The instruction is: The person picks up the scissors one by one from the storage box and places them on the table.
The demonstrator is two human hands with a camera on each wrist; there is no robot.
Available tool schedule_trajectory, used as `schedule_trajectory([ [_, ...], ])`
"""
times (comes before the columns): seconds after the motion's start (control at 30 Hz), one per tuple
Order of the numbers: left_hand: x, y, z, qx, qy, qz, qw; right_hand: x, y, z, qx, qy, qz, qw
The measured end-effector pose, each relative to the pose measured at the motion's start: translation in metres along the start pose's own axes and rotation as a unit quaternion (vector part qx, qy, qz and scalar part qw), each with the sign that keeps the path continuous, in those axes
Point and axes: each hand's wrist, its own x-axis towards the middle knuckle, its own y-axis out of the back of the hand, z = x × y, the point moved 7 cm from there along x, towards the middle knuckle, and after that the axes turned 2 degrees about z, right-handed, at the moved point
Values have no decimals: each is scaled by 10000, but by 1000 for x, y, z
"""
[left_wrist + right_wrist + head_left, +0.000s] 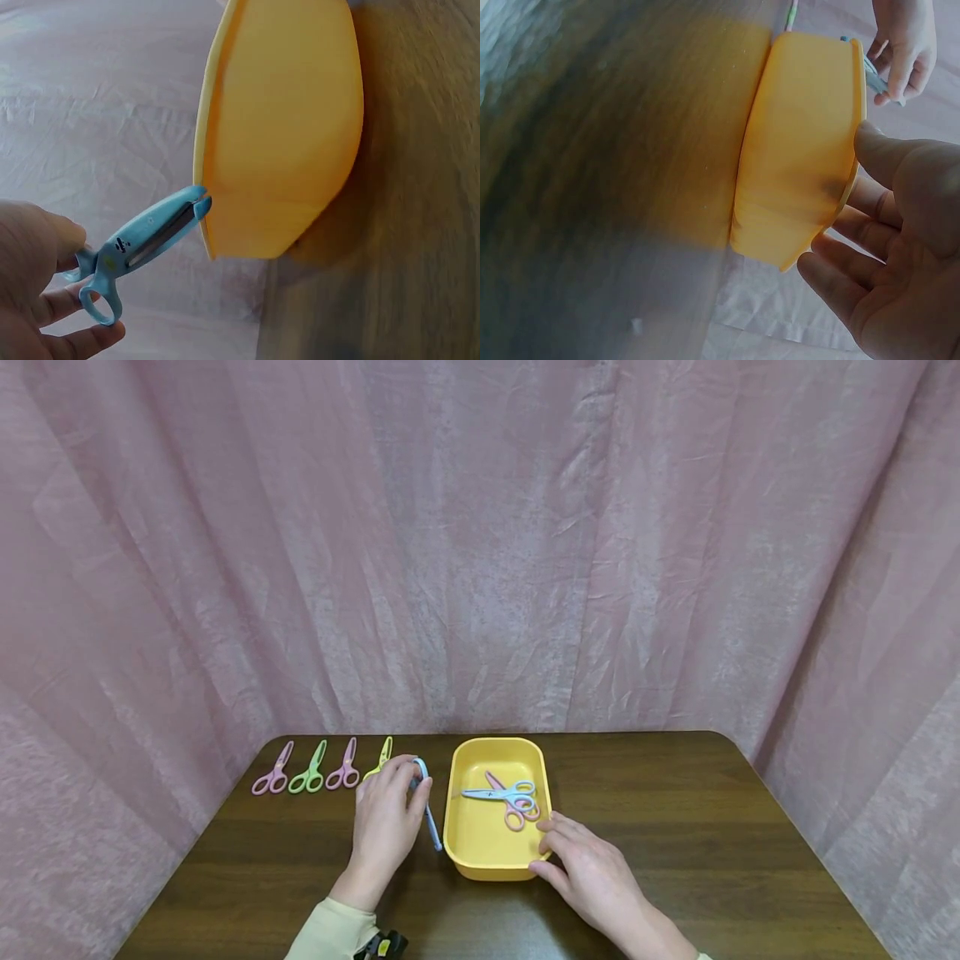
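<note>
Right hand (592,870) gripping the yellow tray (487,872), near-right rim
Left hand (386,818) is pinching blue scissors (112,259) by the handles just left of it, two pairs (487,794) lying crossed inside, four more (311,772) chilling far left.

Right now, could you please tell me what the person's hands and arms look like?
The left hand and right hand wear no gloves. The left sleeve is pale green; beside its cuff sits a black device with a yellow mark. Only a sliver of the right sleeve shows.
</note>
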Motion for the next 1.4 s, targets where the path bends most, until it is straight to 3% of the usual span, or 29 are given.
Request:
schedule_trajectory([
  [0.3, -9, -3, -9, 306, 33, -185, 9994, 0, 0, 1, -3, 27, 35, 10000],
  [0.6, -19, -13, -20, 607, 137, -638, 9960, 0, 0, 1, 13, -6, -11, 10000],
  [1.0, -31, -29, -35, 1061, 402, -1569, 9811, 0, 0, 1, 5, 2, -27, 10000],
  [1.4, -37, -36, -42, 1339, 449, -2023, 9691, 0, 0, 1, -23, -8, -21, 10000],
])
